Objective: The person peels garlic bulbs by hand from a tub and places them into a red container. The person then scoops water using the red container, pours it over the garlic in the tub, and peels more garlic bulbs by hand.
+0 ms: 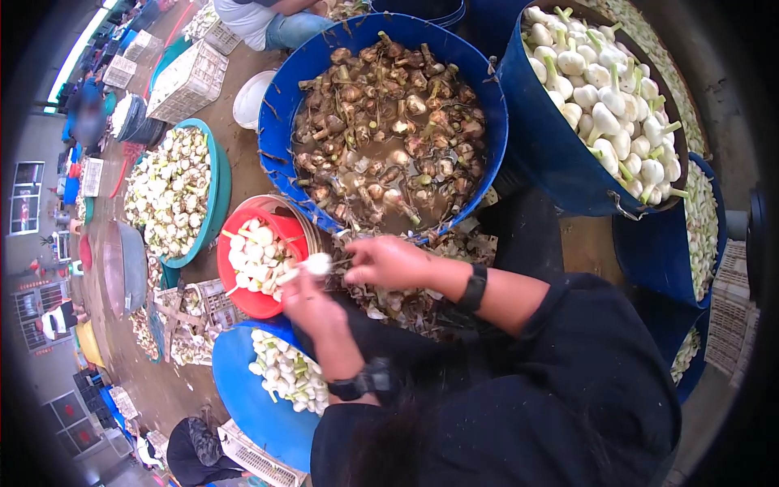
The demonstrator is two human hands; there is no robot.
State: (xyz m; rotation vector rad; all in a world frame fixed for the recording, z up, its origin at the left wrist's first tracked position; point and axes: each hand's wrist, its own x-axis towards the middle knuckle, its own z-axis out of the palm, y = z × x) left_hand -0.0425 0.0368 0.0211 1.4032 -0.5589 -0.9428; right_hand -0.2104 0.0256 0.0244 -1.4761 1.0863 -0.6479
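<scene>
The left hand reaches forward from a wrist with a dark band, its fingers closed around 1 white garlic bulb, which sits just above the near rim of the red basin. The right hand comes in from the right, its forearm nearly level across the view and a black band at the wrist; its fingers are bent toward the bulb, but blur hides whether they grip anything. The 2 hands are close together, beside the near edge of the blue tub, where brown bulbs lie in muddy water.

The red basin holds peeled white cloves or bulbs. Loose peelings lie below the right hand. A light blue tub with more pale garlic stands near the left forearm, and a tall blue barrel full of white bulbs stands at the upper right.

Beyond, on the brown floor, are a green tub of garlic, a white crate and a seated person. At the far left, a grey wall carries barred windows.
</scene>
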